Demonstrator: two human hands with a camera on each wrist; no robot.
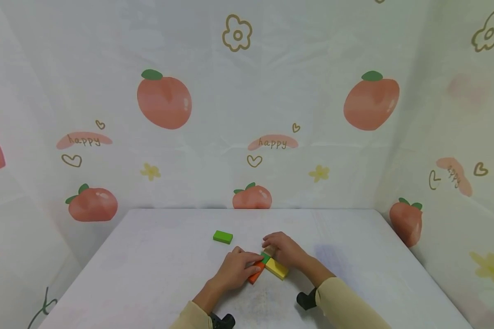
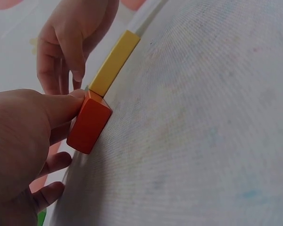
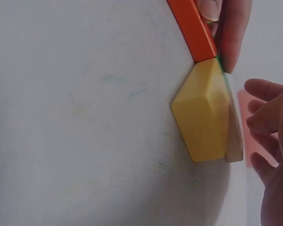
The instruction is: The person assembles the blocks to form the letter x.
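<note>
Block work on a pale bench [image 1: 156, 278]. Step in hand, by my reading: settling a small cluster so its pieces are meeting snugly. Doing it well is probably calling for a steady left grip [image 1: 234, 268], bracing the orange block [image 1: 255, 275] and the dark green block [image 1: 265, 258] where they are meeting, while the right grip [image 1: 287, 250] is nudging the tan block [image 1: 270, 249] low and lightly, along the bench rather than down. Heavy pressing would likely be skewing the yellow block [image 1: 276, 269], whose corner is touching the orange block.

Positions: the orange block is lying against the left grip, whose fingers are reaching out to it and to the dark green block, not wrapping round either. The dark green block is sitting between the orange block and the tan block. The tan block is lying just beside the right grip; the right wrist view is showing a gap there, fingers loosely bent, parted, clamping nothing. The yellow block is slanting off to the near right. A light green block [image 1: 222, 236] is lying alone, beyond the left grip.
</note>
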